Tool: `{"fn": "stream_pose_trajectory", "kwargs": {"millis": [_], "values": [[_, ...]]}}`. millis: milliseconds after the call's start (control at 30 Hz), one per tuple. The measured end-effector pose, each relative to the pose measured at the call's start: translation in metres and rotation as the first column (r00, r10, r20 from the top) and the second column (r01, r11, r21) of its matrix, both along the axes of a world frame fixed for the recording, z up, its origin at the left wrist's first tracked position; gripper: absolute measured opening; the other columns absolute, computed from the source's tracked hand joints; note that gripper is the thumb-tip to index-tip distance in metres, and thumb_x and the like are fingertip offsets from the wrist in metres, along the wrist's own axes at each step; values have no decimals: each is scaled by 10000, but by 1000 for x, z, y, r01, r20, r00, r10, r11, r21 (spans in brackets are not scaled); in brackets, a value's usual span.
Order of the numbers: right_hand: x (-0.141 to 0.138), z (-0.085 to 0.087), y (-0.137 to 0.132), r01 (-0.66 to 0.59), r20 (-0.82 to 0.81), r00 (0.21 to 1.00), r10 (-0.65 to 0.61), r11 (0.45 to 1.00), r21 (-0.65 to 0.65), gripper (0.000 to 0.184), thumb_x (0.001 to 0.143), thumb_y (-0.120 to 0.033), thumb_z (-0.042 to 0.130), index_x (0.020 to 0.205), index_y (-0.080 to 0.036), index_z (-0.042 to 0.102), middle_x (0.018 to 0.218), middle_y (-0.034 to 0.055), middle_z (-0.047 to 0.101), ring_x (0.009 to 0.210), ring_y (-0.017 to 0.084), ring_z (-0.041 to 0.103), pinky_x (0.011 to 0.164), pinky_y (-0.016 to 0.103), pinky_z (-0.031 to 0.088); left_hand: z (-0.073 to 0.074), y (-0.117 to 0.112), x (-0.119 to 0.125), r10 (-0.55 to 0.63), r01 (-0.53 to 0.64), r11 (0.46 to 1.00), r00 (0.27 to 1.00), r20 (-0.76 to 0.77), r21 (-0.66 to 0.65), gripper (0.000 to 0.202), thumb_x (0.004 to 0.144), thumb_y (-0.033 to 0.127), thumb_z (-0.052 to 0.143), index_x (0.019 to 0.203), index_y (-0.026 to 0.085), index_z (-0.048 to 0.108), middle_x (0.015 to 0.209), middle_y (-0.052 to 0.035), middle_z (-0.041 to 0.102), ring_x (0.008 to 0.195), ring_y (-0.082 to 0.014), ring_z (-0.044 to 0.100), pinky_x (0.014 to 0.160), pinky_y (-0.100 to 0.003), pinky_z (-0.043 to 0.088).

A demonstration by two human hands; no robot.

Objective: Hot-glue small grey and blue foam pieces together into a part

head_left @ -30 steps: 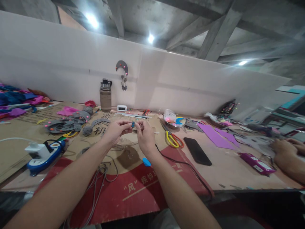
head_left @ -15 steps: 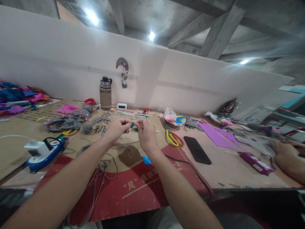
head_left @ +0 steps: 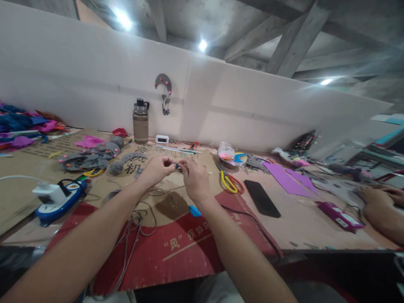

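Observation:
Over the cardboard sheet, both hands are raised and meet fingertip to fingertip. My left hand pinches a small dark blue-grey piece, too small to make out exactly. My right hand is closed in a pinch at the same piece from the other side; its fingers partly cover it. Below and left of them, grey cord lies in loose loops. A bright blue scrap rests beside my right wrist.
Yellow-and-orange-handled scissors and a black phone lie to the right. A bottle stands behind. At left are a blue power strip and grey felt pieces. Another person's hand is far right.
My fingertips have drawn slightly closer together around the small piece, which shows less now. The view has shifted a little; the things on the table have stayed put.

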State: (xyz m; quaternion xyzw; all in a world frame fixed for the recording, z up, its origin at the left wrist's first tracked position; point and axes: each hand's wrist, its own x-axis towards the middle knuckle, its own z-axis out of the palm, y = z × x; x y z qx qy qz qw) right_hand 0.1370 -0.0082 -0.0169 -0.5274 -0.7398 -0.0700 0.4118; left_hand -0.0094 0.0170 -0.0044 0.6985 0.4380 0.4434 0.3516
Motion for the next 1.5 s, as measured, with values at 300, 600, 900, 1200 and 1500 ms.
{"fn": "stream_pose_trajectory", "kwargs": {"millis": [300,600,900,1200,1500], "values": [[1,0,0,-48,-22,999,47,998,-49,212,863,-322,427,880,-206,604,888,58,614,823,169,554,711,273,376,-1,5,-5,10,3,995,991,-133,98,155,651,267,585,708,161,683,546,17,550,504,-98,408,484,-216,283],[11,-7,8,-98,-183,980,80,991,-93,173,820,-292,461,850,-194,600,802,30,633,728,142,560,668,251,399,1,4,-7,-189,199,970,978,83,-140,269,707,385,591,805,161,704,621,-51,611,567,-147,519,548,-252,397],[7,-3,-1,-34,-6,999,34,992,-120,147,826,-269,468,840,-188,590,857,51,617,794,156,557,693,260,387,-4,3,-1,-58,75,993,981,-186,89,187,678,313,598,766,185,703,625,-32,643,553,-141,547,531,-240,392],[10,-5,1,-182,-144,976,161,972,-146,206,869,-291,426,880,-182,600,881,61,617,821,158,554,726,272,407,6,-7,2,-9,62,983,957,-291,173,159,703,261,529,702,167,658,579,-1,586,532,-123,523,542,-241,402],[8,-8,1,-284,-373,901,222,952,-119,165,817,-294,496,891,-184,593,849,41,620,746,133,542,686,255,409,7,-7,5,-36,36,998,999,5,-55,104,654,250,578,671,152,606,519,24,537,469,-97,488,487,-220,399]]}}
